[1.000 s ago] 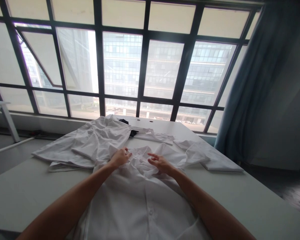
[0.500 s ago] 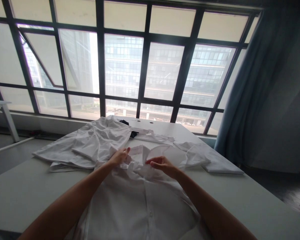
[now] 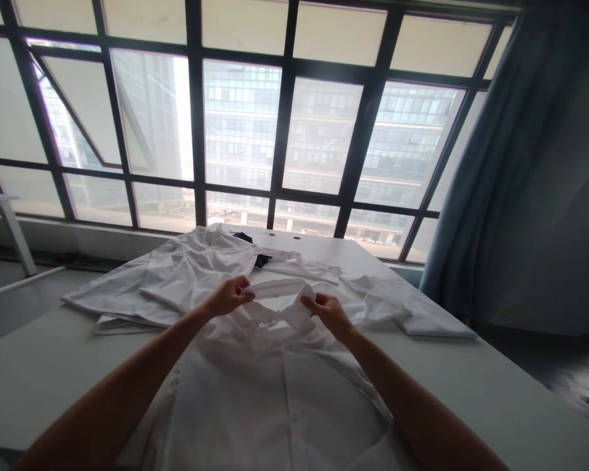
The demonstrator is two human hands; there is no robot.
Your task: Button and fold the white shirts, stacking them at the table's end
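Both hands are working at the collar (image 3: 279, 288) of a white shirt (image 3: 275, 399) lying front-up on the bench (image 3: 495, 386). I am seeing the left hand (image 3: 228, 296) pinching the left end of the collar band between thumb and fingertips, and the right hand (image 3: 326, 307) pinching the right end the same way; between them the band is lifting off the shirt as a taut, slightly bowed strip.

Handling, as I am judging it: the shirt is light, thin woven cloth, soft and limp, draping into creases wherever it is not held. The collar is looking a little stiffer than the body, holding an edge. Not slippery, not fragile, though small buttons (image 3: 294, 413) are running down the placket nearer me than the collar. Best hold is where the hands are now, at the collar ends, or at the shoulder seams just outside them.

Beyond the collar a heap of more white garments (image 3: 177, 281) is spreading to the left, rumpled and matte, with something small and black (image 3: 261, 261) showing among them. To the right of the collar a flatter folded white piece (image 3: 422, 314) is lying. The bench top is pale, smooth and hard. Behind everything a dark-framed window (image 3: 279, 131) is standing, and a blue-grey curtain (image 3: 495, 183) is hanging right of the collar.
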